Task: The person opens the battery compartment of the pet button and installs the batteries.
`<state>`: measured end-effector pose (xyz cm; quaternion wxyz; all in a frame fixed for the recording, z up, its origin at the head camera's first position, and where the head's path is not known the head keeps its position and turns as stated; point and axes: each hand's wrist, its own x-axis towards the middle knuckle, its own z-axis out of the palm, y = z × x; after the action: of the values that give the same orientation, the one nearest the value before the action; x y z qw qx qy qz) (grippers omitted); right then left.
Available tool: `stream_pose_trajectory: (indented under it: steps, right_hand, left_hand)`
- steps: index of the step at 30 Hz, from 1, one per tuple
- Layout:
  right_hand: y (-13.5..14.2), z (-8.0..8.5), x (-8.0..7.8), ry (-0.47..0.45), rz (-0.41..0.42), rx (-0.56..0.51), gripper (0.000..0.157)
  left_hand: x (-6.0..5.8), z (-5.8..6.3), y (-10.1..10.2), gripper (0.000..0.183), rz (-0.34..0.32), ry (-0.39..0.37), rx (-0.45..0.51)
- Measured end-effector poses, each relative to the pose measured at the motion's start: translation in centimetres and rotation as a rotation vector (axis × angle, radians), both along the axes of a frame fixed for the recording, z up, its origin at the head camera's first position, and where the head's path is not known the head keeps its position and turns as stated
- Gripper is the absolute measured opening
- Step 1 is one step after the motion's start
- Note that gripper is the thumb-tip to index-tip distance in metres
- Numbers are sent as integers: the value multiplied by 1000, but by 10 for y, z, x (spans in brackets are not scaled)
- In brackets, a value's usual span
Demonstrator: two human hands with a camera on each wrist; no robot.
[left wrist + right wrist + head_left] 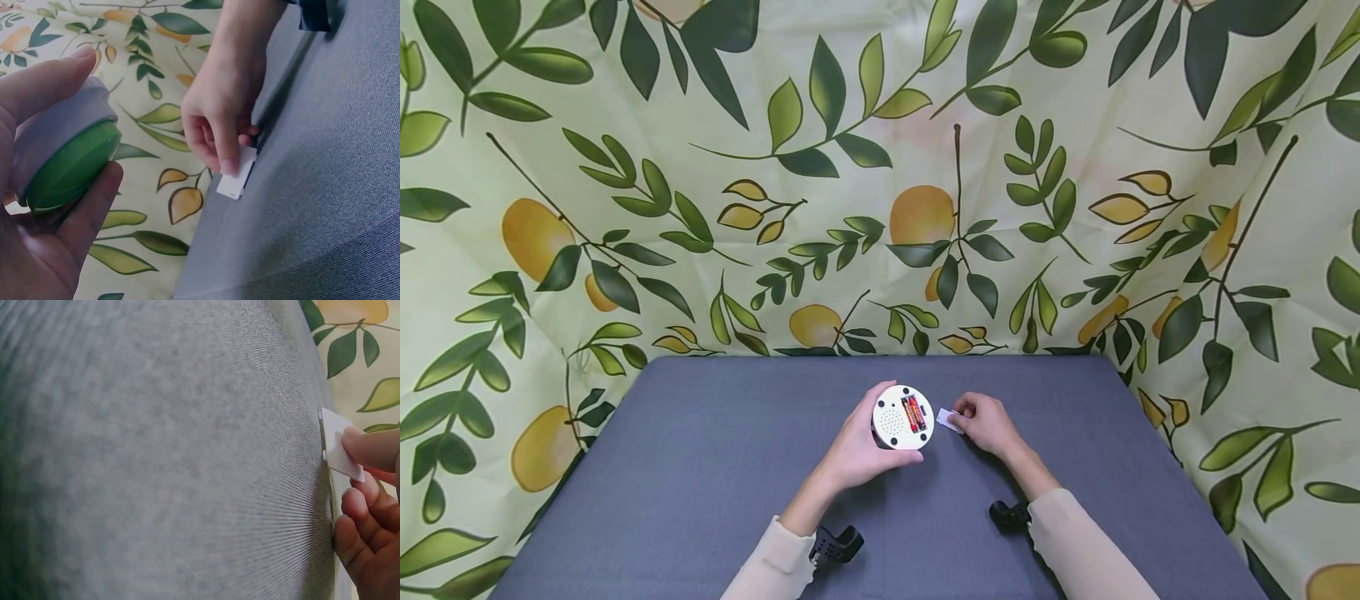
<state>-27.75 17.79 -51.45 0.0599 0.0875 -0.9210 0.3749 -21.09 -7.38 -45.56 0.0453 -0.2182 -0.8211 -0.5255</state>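
My left hand [856, 450] grips a small round device with its white underside [892, 423] facing up. Speaker holes and dark feet dot that base, and two red batteries [914, 413] lie side by side in its uncovered compartment. From the left wrist view, the device's body shows a glossy green part [75, 164] below a white one, with thumb and fingers on either side. Just to the right, my right hand [990, 427] pinches a small white battery cover [337, 445] between thumb and fingers. Small tabs show along one edge of the cover.
A blue-grey cloth-covered table [737, 467] spreads beneath both hands. Behind it and at the sides hangs a curtain [865, 175] printed with leaves and orange fruit. Black wrist straps [837, 546] sit at both cuffs.
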Motion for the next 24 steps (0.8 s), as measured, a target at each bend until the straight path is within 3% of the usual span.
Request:
stream_pose_trajectory:
  steps: [14, 24]
  right_hand:
    - [-5, 4, 4, -32, -25, -136, 13]
    - [-9, 15, 12, -95, -43, -388, 14]
  left_hand:
    - [0, 0, -1, 101, 7, -4, -4]
    - [-1, -2, -1, 102, 6, -10, -1]
